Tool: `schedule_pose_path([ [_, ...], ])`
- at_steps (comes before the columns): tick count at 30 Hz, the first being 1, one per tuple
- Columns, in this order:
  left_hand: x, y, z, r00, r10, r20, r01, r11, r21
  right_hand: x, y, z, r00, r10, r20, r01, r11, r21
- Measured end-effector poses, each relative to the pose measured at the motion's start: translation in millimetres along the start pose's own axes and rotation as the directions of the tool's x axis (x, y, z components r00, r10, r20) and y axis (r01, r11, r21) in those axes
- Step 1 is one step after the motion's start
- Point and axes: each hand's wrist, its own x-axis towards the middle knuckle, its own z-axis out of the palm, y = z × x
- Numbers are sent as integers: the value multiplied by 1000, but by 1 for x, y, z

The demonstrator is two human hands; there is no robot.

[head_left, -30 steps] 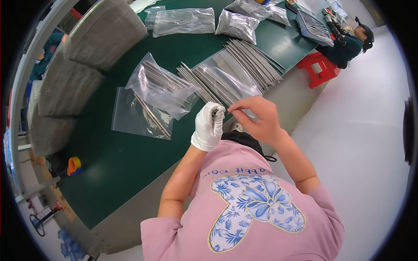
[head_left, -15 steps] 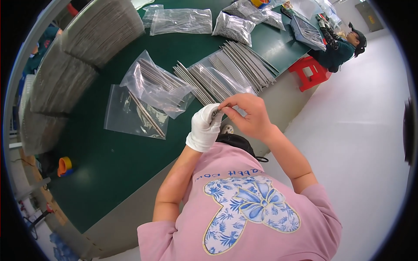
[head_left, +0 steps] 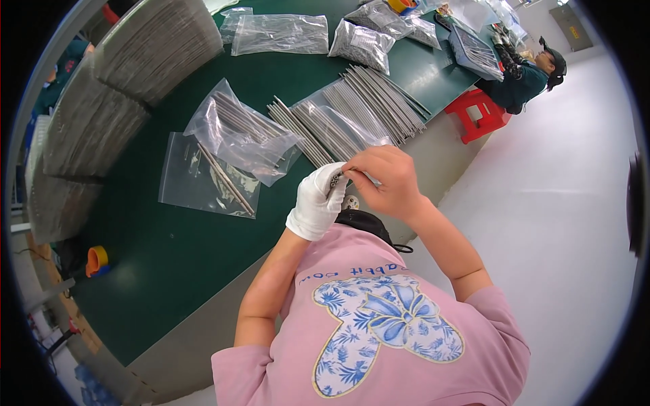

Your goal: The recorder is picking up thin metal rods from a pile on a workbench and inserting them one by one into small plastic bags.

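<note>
Head view: two hands are meeting by the near edge of one green table. The white-gloved left hand is clamping one bundle of rods, whose ends are showing too small to count. The bare right hand is holding thumb and forefinger together at the bundle's end; whether a rod is lying between them, I cannot tell. Many loose rods are lying beyond, and one rod bag is holding more. One flat bag is lying leftward. Three filled bags are sitting farther back. Green surface is running from the flat bag to the near edge; pale floor is stretching beyond the right forearm.
</note>
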Motion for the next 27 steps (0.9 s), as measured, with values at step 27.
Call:
schedule_pose_path([
  [27,3,0,0,999,-24,27,25,1000,-5,0,-4,-4,992,-82,-91,75,994,-78],
])
